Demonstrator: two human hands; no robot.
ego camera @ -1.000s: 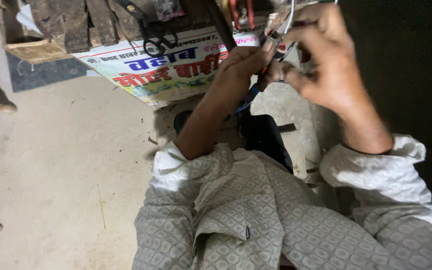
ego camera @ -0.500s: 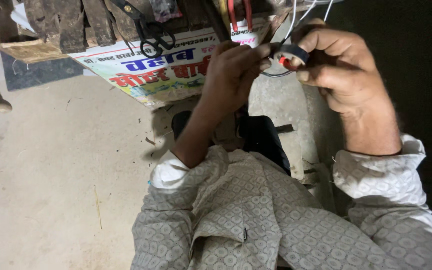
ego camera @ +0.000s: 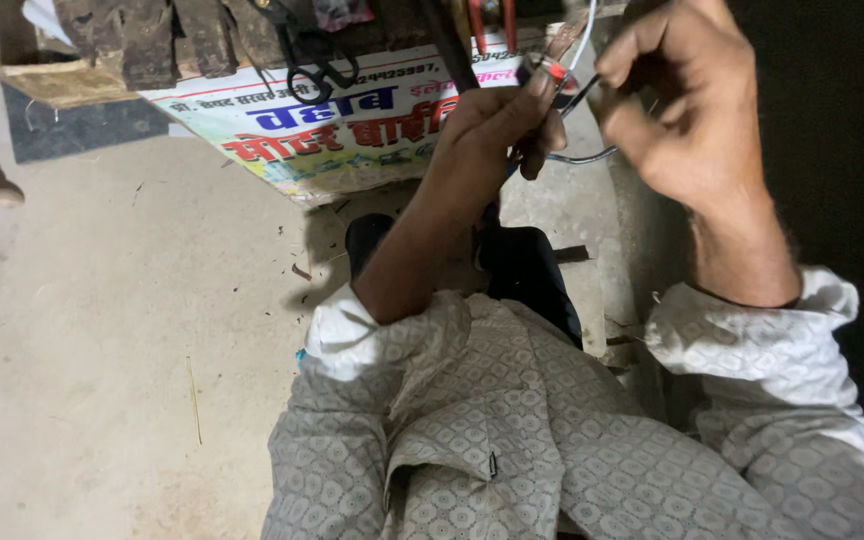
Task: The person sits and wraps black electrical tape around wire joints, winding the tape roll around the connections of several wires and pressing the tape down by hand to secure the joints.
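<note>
**Two hands, one thin wire, work in mid-air**

While both hands hover up near the edge of the table [ego camera: 72,85], the head view shows the job well in hand but not finished, by the look of it: the wire [ego camera: 584,155] is held between the two hands, not set down or fixed to anything that can be seen. The left hand [ego camera: 497,125] has its fingers [ego camera: 542,95] pinched narrow on a small red-tipped end of it. The right hand [ego camera: 687,105] is curled closed around the other stretch, and the dark wire loops out below and between them. A pale strand [ego camera: 584,35] runs upward from the same spot; where it ends is out of view.

Count it up: two hands, one dark wire, one pale strand. On the table sit one pair of black scissors [ego camera: 312,50] and one tool with two red handles [ego camera: 490,22], both well apart from the fingers. One printed banner [ego camera: 352,130] hangs from the table front, above the concrete floor [ego camera: 132,320].
</note>
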